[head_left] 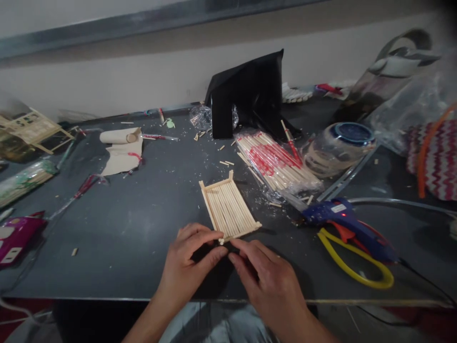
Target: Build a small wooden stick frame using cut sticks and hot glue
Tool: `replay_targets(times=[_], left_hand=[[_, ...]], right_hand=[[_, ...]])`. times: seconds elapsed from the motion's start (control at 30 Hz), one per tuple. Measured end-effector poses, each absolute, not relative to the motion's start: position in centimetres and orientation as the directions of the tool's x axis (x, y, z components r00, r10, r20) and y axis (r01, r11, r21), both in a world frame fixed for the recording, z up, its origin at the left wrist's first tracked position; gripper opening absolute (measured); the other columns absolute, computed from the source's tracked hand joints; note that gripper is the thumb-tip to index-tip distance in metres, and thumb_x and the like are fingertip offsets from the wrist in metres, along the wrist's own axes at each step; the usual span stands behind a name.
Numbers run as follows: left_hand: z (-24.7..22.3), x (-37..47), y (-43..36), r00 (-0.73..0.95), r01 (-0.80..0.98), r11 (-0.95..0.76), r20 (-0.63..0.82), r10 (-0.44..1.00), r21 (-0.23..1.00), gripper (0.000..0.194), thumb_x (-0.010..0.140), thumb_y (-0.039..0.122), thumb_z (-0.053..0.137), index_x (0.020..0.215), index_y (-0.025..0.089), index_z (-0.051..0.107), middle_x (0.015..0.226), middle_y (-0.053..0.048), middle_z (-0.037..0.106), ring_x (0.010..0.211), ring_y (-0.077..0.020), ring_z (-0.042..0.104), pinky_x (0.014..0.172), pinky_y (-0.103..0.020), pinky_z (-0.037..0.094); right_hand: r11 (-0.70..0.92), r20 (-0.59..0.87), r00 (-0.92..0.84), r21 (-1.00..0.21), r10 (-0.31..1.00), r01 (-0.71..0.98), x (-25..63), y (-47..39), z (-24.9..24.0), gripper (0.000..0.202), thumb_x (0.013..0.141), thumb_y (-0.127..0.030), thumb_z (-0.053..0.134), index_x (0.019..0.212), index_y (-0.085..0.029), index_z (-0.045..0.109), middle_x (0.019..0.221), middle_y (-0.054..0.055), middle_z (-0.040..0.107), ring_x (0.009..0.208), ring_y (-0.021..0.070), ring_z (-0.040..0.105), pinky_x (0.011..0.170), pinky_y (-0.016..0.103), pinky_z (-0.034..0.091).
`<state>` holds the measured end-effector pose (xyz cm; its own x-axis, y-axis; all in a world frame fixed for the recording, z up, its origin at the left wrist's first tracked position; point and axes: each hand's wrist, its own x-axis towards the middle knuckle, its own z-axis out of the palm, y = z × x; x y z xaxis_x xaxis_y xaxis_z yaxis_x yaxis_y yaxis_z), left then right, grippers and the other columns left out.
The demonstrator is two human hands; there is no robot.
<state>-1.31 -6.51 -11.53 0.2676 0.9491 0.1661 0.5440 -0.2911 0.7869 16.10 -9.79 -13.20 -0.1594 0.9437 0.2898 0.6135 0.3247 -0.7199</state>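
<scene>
A small tray-like panel of pale wooden sticks (231, 208) lies on the dark table, with a low rim and short upright posts at its far corners. My left hand (191, 250) is closed at its near left corner, index finger above and thumb below, round the stick ends there. My right hand (269, 271) is beside it, index finger and thumb drawn together close to the same corner. Whatever sits between the right fingertips is hidden. Right of the panel, a blue glue gun (342, 221) with a lit red light rests on its side.
Behind the panel are a plastic pack of sticks (273, 162) and a black folded stand (246, 95). A clear jar (339, 147) and yellow-handled tool (357, 267) are at right. Left are a paper roll (119, 136), a magenta device (19, 238) and a stick-built model (34, 126).
</scene>
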Motion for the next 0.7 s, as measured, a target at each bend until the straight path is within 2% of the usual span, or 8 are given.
replay_targets(times=[0.7], left_hand=[[-11.6, -1.39, -6.26, 0.281, 0.504, -0.319, 0.196, 0.939, 0.803, 0.012, 0.083, 0.02, 0.067, 0.093, 0.026, 0.07, 0.081, 0.002, 0.072, 0.074, -0.0155, 0.064, 0.072, -0.034, 0.048]], right_hand=[[0.334, 0.288, -0.177, -0.718, 0.941, 0.611, 16.21, -9.69, -13.23, 0.019, 0.094, -0.022, 0.051, 0.108, -0.019, 0.063, 0.079, 0.002, 0.07, 0.069, 0.0154, 0.067, 0.06, 0.026, 0.051]])
